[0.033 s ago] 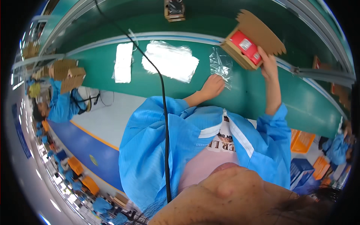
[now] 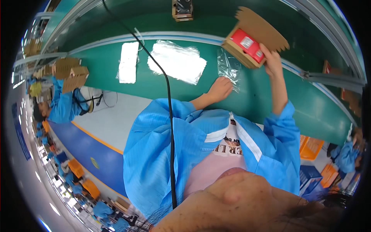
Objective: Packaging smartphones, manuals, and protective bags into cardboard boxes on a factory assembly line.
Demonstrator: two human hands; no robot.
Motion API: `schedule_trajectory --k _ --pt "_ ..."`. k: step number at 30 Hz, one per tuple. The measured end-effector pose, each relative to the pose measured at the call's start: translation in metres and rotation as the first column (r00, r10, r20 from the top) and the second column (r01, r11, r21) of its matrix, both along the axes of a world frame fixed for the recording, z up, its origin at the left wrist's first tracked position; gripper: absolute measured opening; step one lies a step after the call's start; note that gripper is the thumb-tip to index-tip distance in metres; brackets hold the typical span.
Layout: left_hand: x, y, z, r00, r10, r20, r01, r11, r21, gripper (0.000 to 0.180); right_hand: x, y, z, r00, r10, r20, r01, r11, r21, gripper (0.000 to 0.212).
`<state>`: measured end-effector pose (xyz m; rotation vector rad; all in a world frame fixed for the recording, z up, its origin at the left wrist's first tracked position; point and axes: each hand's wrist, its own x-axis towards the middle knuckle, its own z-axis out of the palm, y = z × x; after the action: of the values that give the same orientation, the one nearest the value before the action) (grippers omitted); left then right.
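Head view: nearest the camera, the wearer's blue jacket (image 2: 158, 143) is crossed by a black cable (image 2: 170, 116). Beyond it, the left hand (image 2: 220, 89) is laid on the green bench (image 2: 185, 91), its fingers loosely curled at the lower part of a clear plastic bag (image 2: 227, 66); whether the film is pinched cannot be told. To the right, an open cardboard box (image 2: 236, 53) is gripped at its near right corner by the right hand (image 2: 273, 65), with fingers closed over the edge and onto the red packet (image 2: 247, 42) seated inside. The box is held tilted, its flap raised, by the metal rail (image 2: 185, 37). Left of the bag, a shiny pile of film (image 2: 177, 62) and a narrow white stack (image 2: 128, 63) are spread. Farther off, small cartons (image 2: 182, 17) are seen past the rail, and a co-worker in blue (image 2: 63, 104) is seen at far left.
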<state>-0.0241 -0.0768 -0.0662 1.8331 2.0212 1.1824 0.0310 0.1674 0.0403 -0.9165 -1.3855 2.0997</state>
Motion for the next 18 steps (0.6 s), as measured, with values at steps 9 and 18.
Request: schedule_trajectory --k 9,18 --pt "0.001 -0.004 0.005 1.000 0.021 0.002 -0.021 0.999 -0.031 0.011 -0.157 -0.054 -0.046 0.933 0.242 0.266 -0.261 0.965 0.036 0.052" --pt "0.002 0.000 0.009 0.998 0.044 -0.035 -0.045 0.998 -0.036 0.011 -0.143 -0.061 -0.046 0.874 0.314 0.370 -0.328 0.944 -0.025 0.040"
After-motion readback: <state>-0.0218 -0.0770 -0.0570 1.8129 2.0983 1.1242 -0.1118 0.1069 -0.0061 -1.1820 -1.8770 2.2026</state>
